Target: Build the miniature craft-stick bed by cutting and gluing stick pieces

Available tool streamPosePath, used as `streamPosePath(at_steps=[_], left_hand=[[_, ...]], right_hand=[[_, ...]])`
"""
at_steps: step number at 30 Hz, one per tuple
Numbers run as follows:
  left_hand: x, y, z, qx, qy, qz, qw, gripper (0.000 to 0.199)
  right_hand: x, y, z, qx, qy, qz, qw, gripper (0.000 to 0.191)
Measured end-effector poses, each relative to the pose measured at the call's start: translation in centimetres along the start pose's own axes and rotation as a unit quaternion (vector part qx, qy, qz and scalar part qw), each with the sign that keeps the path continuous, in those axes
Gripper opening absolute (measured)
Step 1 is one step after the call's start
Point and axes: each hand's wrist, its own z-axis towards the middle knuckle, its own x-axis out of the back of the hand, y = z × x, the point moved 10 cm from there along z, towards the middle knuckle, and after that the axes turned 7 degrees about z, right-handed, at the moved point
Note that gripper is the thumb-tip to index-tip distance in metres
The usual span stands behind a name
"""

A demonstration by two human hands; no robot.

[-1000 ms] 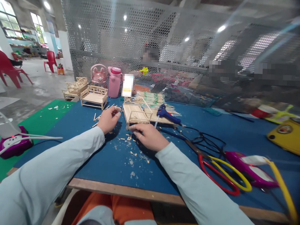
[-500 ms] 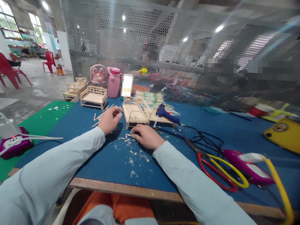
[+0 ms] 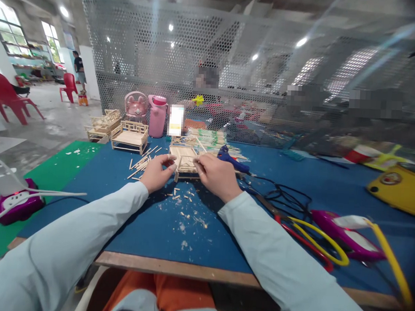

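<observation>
A miniature bench of pale wooden sticks stands on the blue tabletop between my hands. At its front left corner, my left hand curls its thumb and fingertips around the frame. My right hand pinches the front railing from the right, its fingers covering that side. Loose sticks lie left of the bench, and short offcuts are scattered in front of it. A blue glue gun rests just beyond my right hand, partly hidden by it.
Two similar miniature benches, one nearer, stand back left beside a pink flask. Scissors with red and yellow handles, black cables and a purple power strip lie right. A perforated metal screen rises behind.
My right hand has lifted from the offcuts on the table to the bench's front railing. My left hand has moved right and slightly nearer, onto the bench's corner. A person now shows far left.
</observation>
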Motion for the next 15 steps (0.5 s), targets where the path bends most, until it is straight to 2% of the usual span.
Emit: streamPosePath(at_steps=[4,8,9,12,15], left_hand=[[-0.1,0.5,0.0,-0.011,0.007,-0.011,1.0,0.027],[2.7,2.5,-1.0,-0.048,0.12,0.009,0.992,0.026],[3.1,3.2,-1.3,-0.062,0.132,0.01,0.989,0.024],[2.5,4.5,-2.0,-0.08,0.095,-0.016,0.992,0.023],[1.6,5.0,-2.3,-0.075,0.057,-0.038,0.995,0.02]], right_hand=[[-0.6,-1.2,0.3,0.042,0.001,-0.051,0.998,0.023],[0.2,-2.0,0.0,0.053,0.027,-0.003,0.998,0.024],[0.5,-2.1,-0.2,0.048,0.042,0.025,0.998,0.024],[1.4,-2.2,-0.7,0.025,0.082,0.111,0.99,0.021],[1.5,-2.8,-1.1,0.027,0.093,0.168,0.981,0.019]])
